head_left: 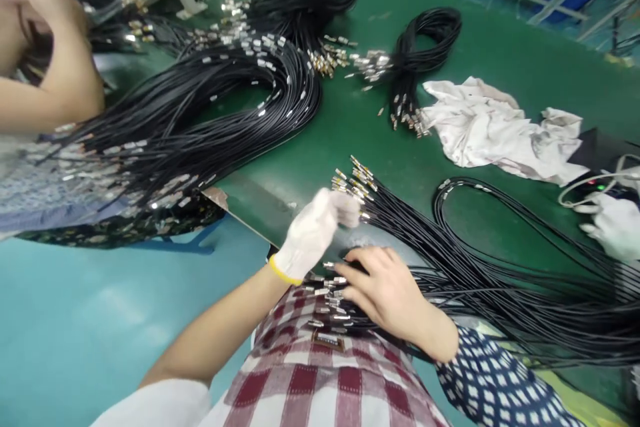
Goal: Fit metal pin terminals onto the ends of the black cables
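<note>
My left hand (315, 230), in a white glove with a yellow cuff, is raised beside the metal-tipped ends of a black cable bundle (410, 220). Its fingers are curled together, and whatever they pinch is too small to make out. My bare right hand (383, 283) lies over a second group of cable ends (333, 307) at the table's front edge, fingers spread and touching the cables. Both bundles run off to the right, where a few cables form a loop (440, 197).
More cable bundles (295, 93) (430, 40) lie farther back on the green table (380, 140). White cloths (490, 123) are at the right, near a gloved hand or glove (617, 223). Another person's arm (65, 73) is at the left.
</note>
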Tool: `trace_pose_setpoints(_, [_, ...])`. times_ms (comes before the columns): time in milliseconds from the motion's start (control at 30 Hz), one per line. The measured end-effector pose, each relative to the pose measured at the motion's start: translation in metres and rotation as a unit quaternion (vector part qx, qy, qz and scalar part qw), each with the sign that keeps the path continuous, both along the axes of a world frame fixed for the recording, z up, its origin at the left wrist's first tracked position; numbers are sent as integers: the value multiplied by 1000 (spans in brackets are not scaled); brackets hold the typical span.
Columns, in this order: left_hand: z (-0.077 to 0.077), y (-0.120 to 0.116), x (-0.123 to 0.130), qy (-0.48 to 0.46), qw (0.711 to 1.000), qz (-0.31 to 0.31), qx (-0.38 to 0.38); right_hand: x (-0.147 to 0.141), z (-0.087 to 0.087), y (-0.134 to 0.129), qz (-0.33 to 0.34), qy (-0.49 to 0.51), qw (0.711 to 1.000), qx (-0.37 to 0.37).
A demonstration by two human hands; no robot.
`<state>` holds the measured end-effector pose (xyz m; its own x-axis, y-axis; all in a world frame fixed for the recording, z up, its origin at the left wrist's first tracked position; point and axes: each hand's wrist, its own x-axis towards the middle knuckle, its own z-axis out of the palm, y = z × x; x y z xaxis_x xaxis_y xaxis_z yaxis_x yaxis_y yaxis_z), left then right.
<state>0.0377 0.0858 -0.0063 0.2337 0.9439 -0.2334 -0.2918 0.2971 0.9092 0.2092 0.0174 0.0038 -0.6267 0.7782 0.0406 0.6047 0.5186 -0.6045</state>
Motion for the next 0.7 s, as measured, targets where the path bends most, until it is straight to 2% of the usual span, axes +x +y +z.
trace_pose_setpoints(33, [3, -4, -9, 49, 997, 33, 49, 5, 2, 0, 27, -8, 999, 31])
trace_pose_setpoints(67, [4, -8, -17, 100, 989, 62, 87, 11, 2, 3, 24, -16, 998, 49])
trace_pose_setpoints(100, [4, -12, -22, 157, 979, 74, 110, 17, 1, 8, -21, -25, 997, 77])
trace_pose_setpoints(167, [1, -20, -28, 240, 962, 37, 127, 29, -6, 21, -147, -89, 976, 133])
trace_pose_setpoints(233, [-5, -25, -29, 279, 951, 23, 132, 39, -14, 35, -177, -152, 957, 169])
trace_pose_setpoints(300, [-13, -28, -29, 318, 937, 41, 135, 44, -20, 44, -162, -155, 956, 187])
trace_pose_setpoints(433, [-18, -25, -30, 353, 927, 59, 111, 47, -23, 42, -201, -61, 965, 154])
trace_pose_setpoints(567, [-7, -26, -25, 372, 919, 41, 126, 46, -16, 30, -223, 15, 969, 107])
trace_pose_setpoints(700, [5, -30, -16, 347, 931, 7, 114, 45, -8, 22, -197, 40, 977, 69])
